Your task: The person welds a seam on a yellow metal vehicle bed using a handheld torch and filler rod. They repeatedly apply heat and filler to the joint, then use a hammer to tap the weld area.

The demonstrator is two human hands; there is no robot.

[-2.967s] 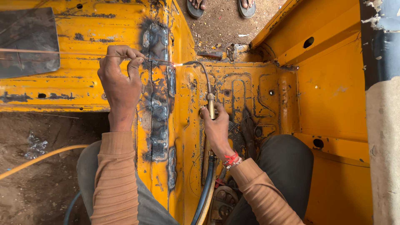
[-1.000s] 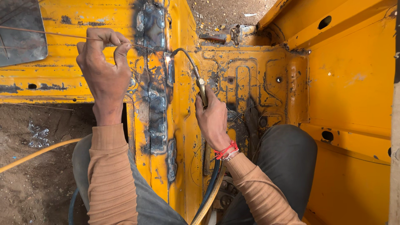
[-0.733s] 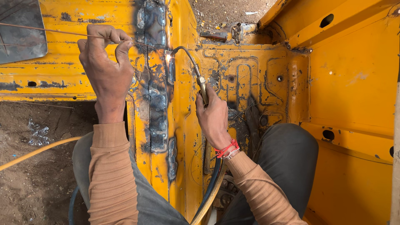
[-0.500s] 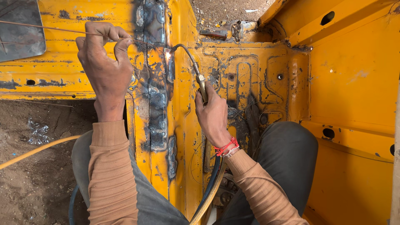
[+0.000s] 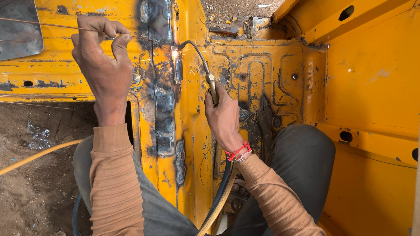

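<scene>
Looking straight down here. The left hand (image 5: pixel 103 65) is pinched around a thin filler rod (image 5: pixel 52 25); thumb and fingertips are closed on it near its right end, and the rest of the wire runs off toward the far left over the yellow panel (image 5: pixel 48 57). The rod's tip reaches right to the bright spark (image 5: pixel 175 54) on the blackened seam (image 5: pixel 164 100), a scorched strip of bare grey metal running near to far down the yellow body.

The right hand (image 5: pixel 224 118) is wrapped tight around the brass handle of a gas torch (image 5: pixel 205 70). Its curved neck arcs up and over to the left, so the nozzle sits right at the same glowing spot, just beside the rod tip. Rod and flame meet on the seam, roughly between the two hands and a bit farther out.

There are red thread bracelets (image 5: pixel 237 152) on the right wrist. Hoses (image 5: pixel 221 196) drop from the torch handle down between the person's knees, one dark and one yellowish. Another yellow hose (image 5: pixel 37 155) lies across the dirt floor (image 5: pixel 30 192) on the near left. The inner yellow floor pan (image 5: pixel 262 74) on the right is stamped with ribs and has burnt patches, and the big yellow side wall (image 5: pixel 372 87) has a few round holes in it.
</scene>
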